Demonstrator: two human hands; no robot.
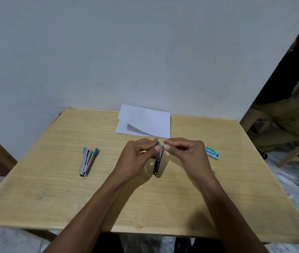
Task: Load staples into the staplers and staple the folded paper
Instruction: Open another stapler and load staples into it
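Head view: over the counter (53,179), the left hand (137,157) pinches one teal tip of a silver stapler (158,163) while the right hand (185,154) pinches the other tip, fingers curled. The folded paper (145,121) lies just beyond the fingertips. A second stapler (87,161) lies splayed open well left of the left hand. A staple box (212,152) sits just beside the right hand.

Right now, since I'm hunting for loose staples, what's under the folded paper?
Only the wooden table shows around the edges of the folded paper. Its lifted upper layer uncovers printed lines on the sheet below. Whatever lies beneath the middle is covered.
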